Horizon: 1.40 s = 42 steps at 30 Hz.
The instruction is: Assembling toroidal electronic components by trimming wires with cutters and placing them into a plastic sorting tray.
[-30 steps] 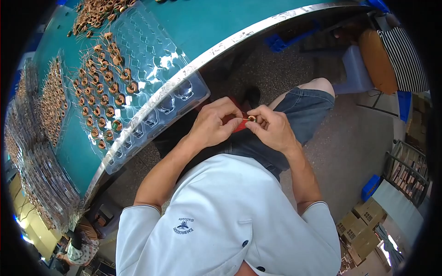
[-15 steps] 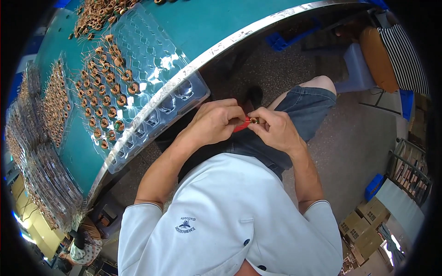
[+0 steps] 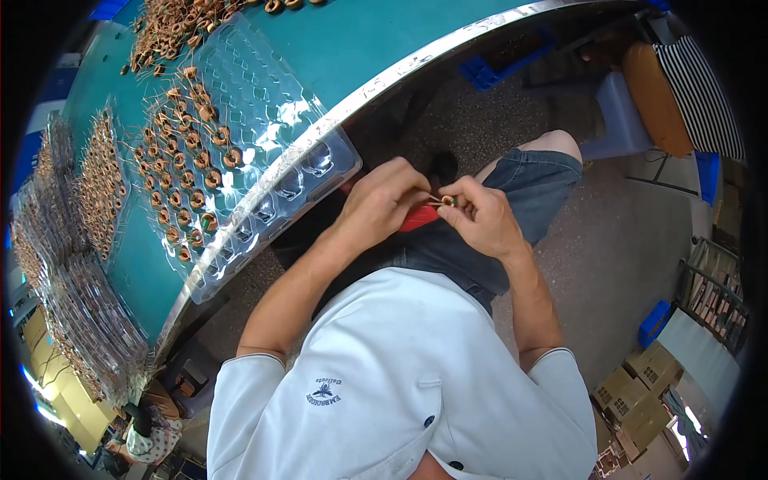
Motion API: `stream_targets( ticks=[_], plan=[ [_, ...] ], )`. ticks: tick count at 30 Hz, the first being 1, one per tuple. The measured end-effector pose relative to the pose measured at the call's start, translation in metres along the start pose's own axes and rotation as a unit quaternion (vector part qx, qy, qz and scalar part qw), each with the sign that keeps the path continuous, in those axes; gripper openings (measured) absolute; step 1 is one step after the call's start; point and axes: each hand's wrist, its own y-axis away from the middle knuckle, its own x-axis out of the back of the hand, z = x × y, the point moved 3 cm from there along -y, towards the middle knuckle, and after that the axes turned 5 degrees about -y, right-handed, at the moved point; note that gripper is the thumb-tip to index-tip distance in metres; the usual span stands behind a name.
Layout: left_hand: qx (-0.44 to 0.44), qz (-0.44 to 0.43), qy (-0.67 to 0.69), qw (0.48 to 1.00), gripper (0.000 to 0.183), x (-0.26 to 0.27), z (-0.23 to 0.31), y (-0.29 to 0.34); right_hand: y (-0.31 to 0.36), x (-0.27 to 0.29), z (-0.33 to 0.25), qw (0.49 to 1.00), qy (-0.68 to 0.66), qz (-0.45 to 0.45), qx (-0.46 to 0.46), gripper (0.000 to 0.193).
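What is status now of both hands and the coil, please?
Left hand at the coil's wire leads. Right hand pinching copper coil. Red object close by; no obstruction visible.

The right hand (image 3: 486, 216) pinches a small copper-wound ring (image 3: 449, 200), while the left hand (image 3: 382, 200) holds its wire leads (image 3: 435, 200). Just beneath them shows something red (image 3: 418, 218), its kind hard to tell. On the green desk (image 3: 368, 48), a clear tray (image 3: 240, 76) bears rows of similar rings (image 3: 193, 141) and overhangs the metal edge (image 3: 416, 60). A loose heap (image 3: 170, 32) lies beyond; stacked trays (image 3: 88, 308) stand leftward.
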Motion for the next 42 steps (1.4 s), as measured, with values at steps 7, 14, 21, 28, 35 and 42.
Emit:
stream_targets(
  ticks=[7, 14, 21, 28, 35, 42],
  plan=[
    [0.319, -0.045, 0.416, 0.851, 0.06, -0.024, -0.02, 0.037, 0.0, -0.044, 0.011, 0.963, -0.111, 0.245, 0.021, 0.026],
    [0.26, 0.011, 0.44, 0.859, 0.033, -0.02, -0.023, 0.044, 0.006, -0.055, -0.007, 0.975, -0.057, 0.191, 0.1, 0.03],
    [0.281, -0.063, 0.385, 0.877, 0.032, -0.004, -0.024, 0.048, -0.012, -0.041, -0.003, 0.95, -0.275, 0.121, -0.082, 0.021],
    [0.156, -0.084, 0.14, 0.974, 0.033, 0.007, -0.016, 0.041, -0.027, -0.042, -0.006, 0.982, -0.174, 0.077, 0.003, 0.016],
    [0.181, -0.089, 0.183, 0.962, 0.026, 0.005, -0.021, 0.044, -0.023, -0.047, -0.004, 0.962, -0.244, 0.12, 0.012, 0.008],
    [0.282, -0.099, 0.407, 0.863, 0.019, -0.011, -0.027, 0.059, -0.018, -0.054, 0.002, 0.948, -0.299, 0.109, -0.001, 0.007]
  ],
)
